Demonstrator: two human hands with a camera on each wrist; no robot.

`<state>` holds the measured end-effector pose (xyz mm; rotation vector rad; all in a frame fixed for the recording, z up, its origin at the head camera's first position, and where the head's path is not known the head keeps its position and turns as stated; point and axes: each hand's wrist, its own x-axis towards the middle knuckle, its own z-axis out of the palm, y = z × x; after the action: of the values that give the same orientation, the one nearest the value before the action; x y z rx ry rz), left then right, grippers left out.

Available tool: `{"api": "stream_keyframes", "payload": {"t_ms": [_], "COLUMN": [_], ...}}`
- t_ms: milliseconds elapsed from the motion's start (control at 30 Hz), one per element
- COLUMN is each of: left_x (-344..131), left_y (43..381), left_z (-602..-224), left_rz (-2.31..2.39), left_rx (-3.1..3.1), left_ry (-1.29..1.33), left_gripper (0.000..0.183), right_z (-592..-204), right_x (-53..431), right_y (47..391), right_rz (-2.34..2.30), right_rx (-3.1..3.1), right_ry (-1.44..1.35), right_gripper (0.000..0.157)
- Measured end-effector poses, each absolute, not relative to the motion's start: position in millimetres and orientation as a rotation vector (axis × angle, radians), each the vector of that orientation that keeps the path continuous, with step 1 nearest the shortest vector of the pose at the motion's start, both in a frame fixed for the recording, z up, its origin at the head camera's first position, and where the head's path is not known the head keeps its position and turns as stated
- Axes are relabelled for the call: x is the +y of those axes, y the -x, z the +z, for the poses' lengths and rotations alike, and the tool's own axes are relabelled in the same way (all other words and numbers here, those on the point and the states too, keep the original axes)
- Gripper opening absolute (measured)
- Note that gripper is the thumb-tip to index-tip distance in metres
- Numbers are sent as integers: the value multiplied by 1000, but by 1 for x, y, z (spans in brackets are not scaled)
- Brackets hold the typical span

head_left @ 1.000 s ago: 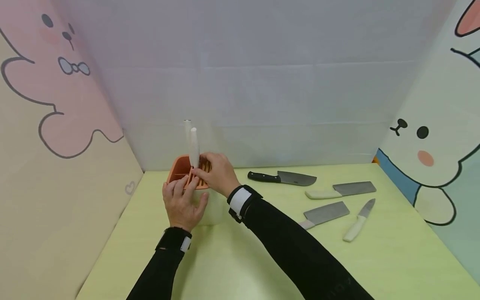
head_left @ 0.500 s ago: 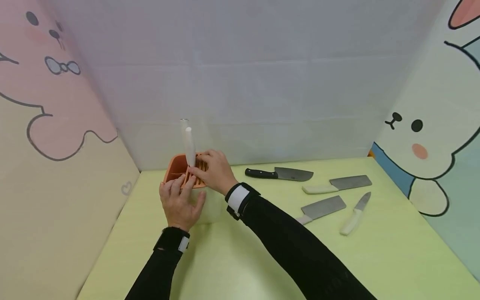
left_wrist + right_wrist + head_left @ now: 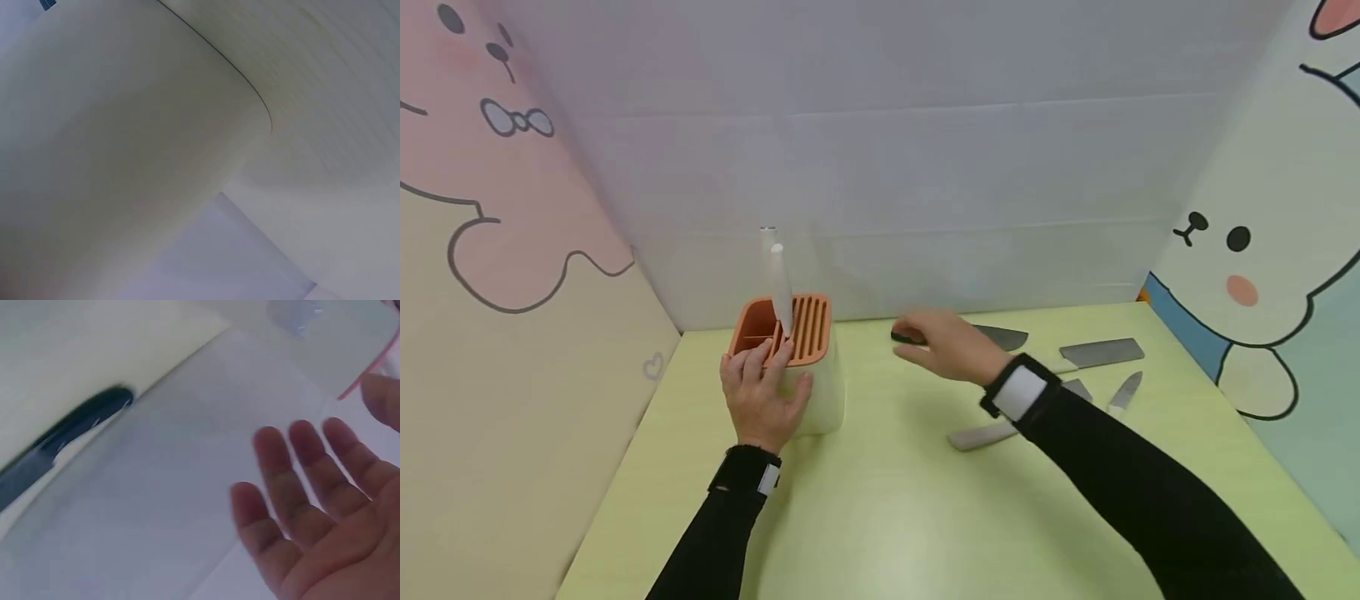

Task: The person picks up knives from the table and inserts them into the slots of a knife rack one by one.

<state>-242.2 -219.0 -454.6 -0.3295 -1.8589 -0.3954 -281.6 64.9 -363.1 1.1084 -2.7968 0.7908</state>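
My left hand (image 3: 762,408) rests on the front of a pale knife holder (image 3: 822,404), its fingertips on the orange slotted top (image 3: 812,329). A white-handled knife (image 3: 782,287) stands in that top. Behind it rises a second white handle (image 3: 767,237) with a metal end. My right hand (image 3: 951,346) hovers over a black-handled knife (image 3: 1003,337) at the table's back, covering most of its handle in the head view. In the right wrist view the fingers are spread and hold nothing, apart from the black handle (image 3: 90,422). The left wrist view shows the holder's smooth wall (image 3: 125,125).
To the right lie a cleaver (image 3: 1101,352), another cleaver whose pale handle (image 3: 981,437) shows below my forearm, and a small knife (image 3: 1125,392) partly behind my sleeve. A light wall (image 3: 925,183) closes off the table's (image 3: 880,517) back edge.
My right hand has left the holder's slotted top and moved right, over to the black-handled knife. The left hand stays on the holder. The head view has shifted slightly.
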Motion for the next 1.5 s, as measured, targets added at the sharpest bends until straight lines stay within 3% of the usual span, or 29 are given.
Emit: {"api": "stream_keyframes", "payload": {"t_ms": [200, 400, 767, 967, 1500], "left_x": [-219, -223, -230, -222, -211], "left_y": [239, 225, 216, 216, 217], "left_z": [-453, -440, -439, -445, -449], "left_rz": [-420, -455, -284, -311, -319], "left_rx": [-1910, -2046, -2094, -2063, -2093], "left_ry": [353, 384, 566, 516, 418], "left_gripper": [46, 52, 58, 57, 53], "right_z": [-403, -440, -477, -482, -485], "right_x": [157, 194, 198, 196, 196], "right_y": [252, 238, 244, 244, 248], "right_rz": [303, 173, -29, -33, -169], "right_rx": [-2972, -2887, -2723, -2773, -2616], "right_ry": [-999, -1113, -1156, -1159, -1347], "right_gripper": [35, 38, 33, 24, 22]}}
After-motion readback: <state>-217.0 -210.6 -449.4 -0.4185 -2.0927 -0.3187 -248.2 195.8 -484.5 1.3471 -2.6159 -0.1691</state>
